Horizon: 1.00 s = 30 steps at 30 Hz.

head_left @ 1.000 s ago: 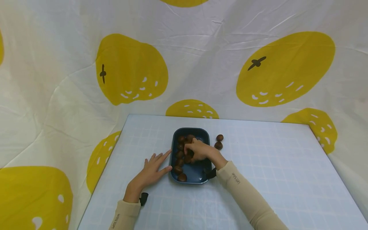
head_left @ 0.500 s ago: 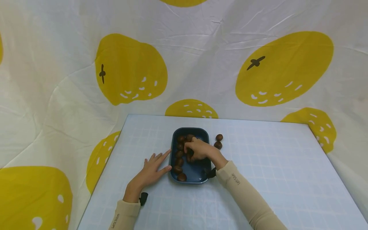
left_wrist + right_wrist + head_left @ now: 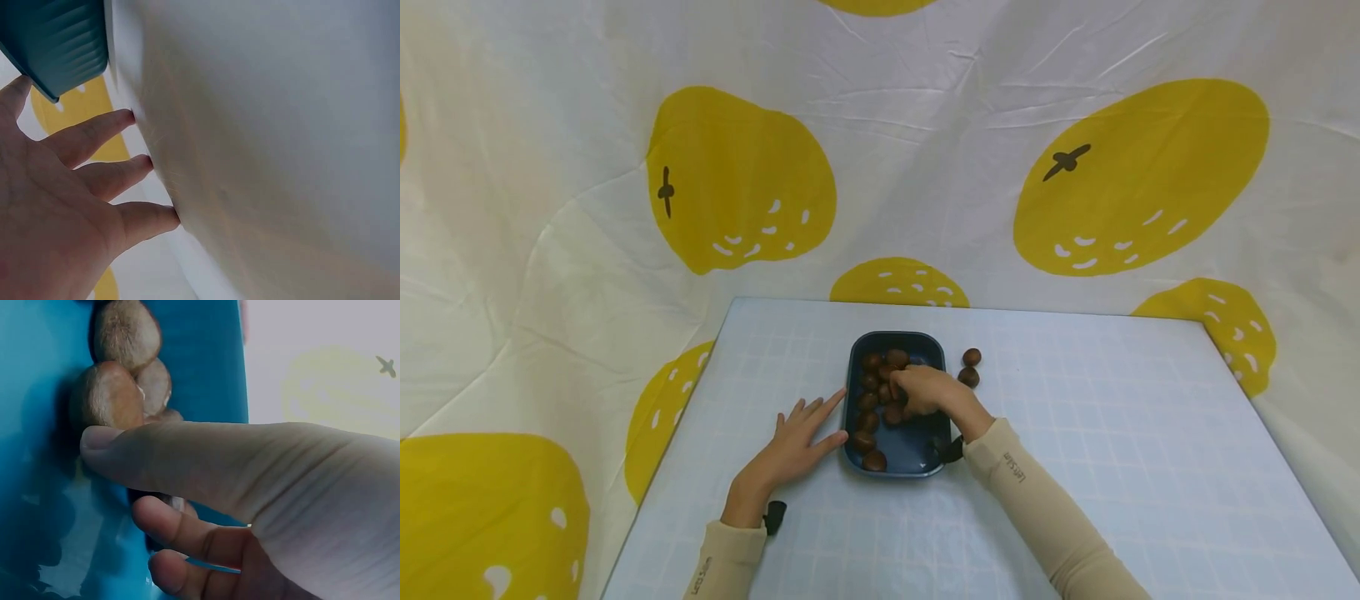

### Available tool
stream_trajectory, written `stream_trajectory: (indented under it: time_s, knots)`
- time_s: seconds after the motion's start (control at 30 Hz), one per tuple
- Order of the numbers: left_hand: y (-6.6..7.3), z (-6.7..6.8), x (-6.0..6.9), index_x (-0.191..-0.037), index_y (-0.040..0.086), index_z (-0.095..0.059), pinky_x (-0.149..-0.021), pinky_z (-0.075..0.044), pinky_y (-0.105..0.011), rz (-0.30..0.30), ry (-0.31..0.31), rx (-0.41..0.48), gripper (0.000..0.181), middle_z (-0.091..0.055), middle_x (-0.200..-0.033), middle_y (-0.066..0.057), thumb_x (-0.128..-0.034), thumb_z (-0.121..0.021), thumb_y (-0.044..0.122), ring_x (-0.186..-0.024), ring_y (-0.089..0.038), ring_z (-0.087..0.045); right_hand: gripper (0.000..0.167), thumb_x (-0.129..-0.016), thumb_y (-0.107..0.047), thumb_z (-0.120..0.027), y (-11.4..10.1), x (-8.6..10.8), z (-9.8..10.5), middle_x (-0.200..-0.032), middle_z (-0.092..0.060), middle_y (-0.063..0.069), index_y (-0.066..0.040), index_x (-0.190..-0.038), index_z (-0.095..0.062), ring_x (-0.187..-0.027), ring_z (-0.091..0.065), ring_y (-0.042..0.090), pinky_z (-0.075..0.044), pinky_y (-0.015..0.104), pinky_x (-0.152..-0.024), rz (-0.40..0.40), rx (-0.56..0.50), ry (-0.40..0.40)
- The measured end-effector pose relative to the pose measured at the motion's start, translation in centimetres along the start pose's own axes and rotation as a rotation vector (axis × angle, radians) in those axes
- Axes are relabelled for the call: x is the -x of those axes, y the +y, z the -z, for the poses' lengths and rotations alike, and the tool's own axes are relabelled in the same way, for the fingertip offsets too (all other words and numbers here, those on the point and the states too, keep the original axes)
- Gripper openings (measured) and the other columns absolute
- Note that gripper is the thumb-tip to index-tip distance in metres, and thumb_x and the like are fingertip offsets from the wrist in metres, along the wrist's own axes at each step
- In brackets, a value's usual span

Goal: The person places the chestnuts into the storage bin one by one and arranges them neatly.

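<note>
A dark blue tray (image 3: 910,473) holds several brown chestnuts (image 3: 874,461), a column of them along its left wall and others beside it. My right hand (image 3: 921,390) reaches into the tray from the right. In the right wrist view its straight thumb (image 3: 169,456) touches the side of a chestnut (image 3: 109,397), with the other visible fingers loosely bent apart from it. The index finger is mostly hidden there. Fingers spread, my left hand (image 3: 796,446) lies left of the tray. One finger of it meets the tray's rim (image 3: 37,87); other fingertips rest on the table.
Two loose chestnuts (image 3: 970,367) lie on the table just right of the tray. The pale checked table (image 3: 1112,417) extends far to the right. Behind it hangs a white cloth (image 3: 925,167) printed with yellow fruit.
My right hand has drawn slightly right inside the tray, uncovering chestnuts near its fingertips. The left hand stays in place.
</note>
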<state>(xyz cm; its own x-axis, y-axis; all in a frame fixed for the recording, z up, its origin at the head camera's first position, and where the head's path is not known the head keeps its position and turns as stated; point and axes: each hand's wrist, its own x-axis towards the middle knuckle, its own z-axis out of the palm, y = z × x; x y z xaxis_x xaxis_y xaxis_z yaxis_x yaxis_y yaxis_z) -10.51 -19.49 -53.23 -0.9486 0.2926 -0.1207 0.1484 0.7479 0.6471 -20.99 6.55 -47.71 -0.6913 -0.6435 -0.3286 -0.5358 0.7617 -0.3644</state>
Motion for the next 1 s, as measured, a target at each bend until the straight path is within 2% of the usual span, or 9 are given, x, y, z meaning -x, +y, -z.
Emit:
stream_trajectory:
  time_s: [0.2, 0.4, 0.7, 0.87, 0.93, 1.0]
  knots:
    - [0.0, 0.0, 0.0, -0.158, 0.043, -0.024, -0.106, 0.001, -0.077, -0.003, 0.002, -0.003, 0.072, -0.032, -0.159, -0.017, -0.0955, -0.052, 0.065, -0.146, -0.051, -0.012, 0.027, -0.080, -0.017, -0.087, -0.2, -0.3, -0.3, -0.089, -0.059, -0.003, -0.016, -0.094, -0.063, -0.083, -0.054, 0.016, -0.049, 0.033, -0.073, 0.043, 0.007, 0.019]
    - [-0.1, 0.0, -0.1, -0.158, 0.043, -0.023, -0.106, 0.001, -0.077, -0.009, -0.005, -0.008, 0.072, -0.031, -0.159, -0.017, -0.0960, -0.051, 0.064, -0.146, -0.051, -0.012, 0.028, -0.080, -0.020, -0.087, -0.4, -0.1, -0.1, -0.090, -0.058, -0.003, -0.017, -0.095, -0.064, -0.084, -0.054, 0.016, -0.049, 0.033, -0.074, 0.031, -0.001, 0.036]
    - [-0.1, 0.2, -0.1, -0.158, 0.044, -0.022, -0.107, 0.002, -0.076, -0.001, -0.012, 0.001, 0.072, -0.030, -0.160, -0.017, -0.0956, -0.051, 0.065, -0.146, -0.051, -0.011, 0.029, -0.085, -0.016, -0.081, -0.3, 2.5, 2.6, -0.099, -0.061, 0.006, -0.009, -0.109, -0.067, -0.085, -0.055, 0.019, -0.050, 0.035, -0.072, 0.059, -0.147, 0.180]
    - [-0.1, 0.1, 0.0, -0.158, 0.044, -0.022, -0.106, 0.003, -0.076, -0.007, -0.010, 0.009, 0.072, -0.030, -0.160, -0.017, -0.0958, -0.052, 0.064, -0.147, -0.050, -0.010, 0.030, -0.088, -0.017, -0.078, 1.4, 4.1, 3.5, -0.104, -0.061, 0.012, -0.007, -0.113, -0.065, -0.092, -0.059, 0.028, -0.049, 0.039, -0.075, 0.110, -0.239, 0.296]
    - [-0.1, 0.1, 0.0, -0.158, 0.044, -0.022, -0.106, 0.003, -0.077, -0.008, -0.012, 0.010, 0.072, -0.030, -0.160, -0.017, -0.0959, -0.052, 0.064, -0.147, -0.050, -0.010, 0.029, -0.089, -0.017, -0.078, 2.3, 4.6, 3.4, -0.103, -0.061, 0.014, -0.007, -0.113, -0.065, -0.092, -0.059, 0.031, -0.048, 0.040, -0.076, 0.114, -0.284, 0.359]
    - [0.0, 0.1, 0.1, -0.158, 0.044, -0.022, -0.106, 0.003, -0.077, -0.008, -0.012, 0.011, 0.072, -0.030, -0.160, -0.017, -0.0961, -0.053, 0.063, -0.147, -0.050, -0.010, 0.029, -0.089, -0.017, -0.078, 3.3, 5.1, 3.3, -0.103, -0.061, 0.015, -0.007, -0.113, -0.065, -0.088, -0.057, 0.029, -0.048, 0.040, -0.074, 0.096, -0.327, 0.429]
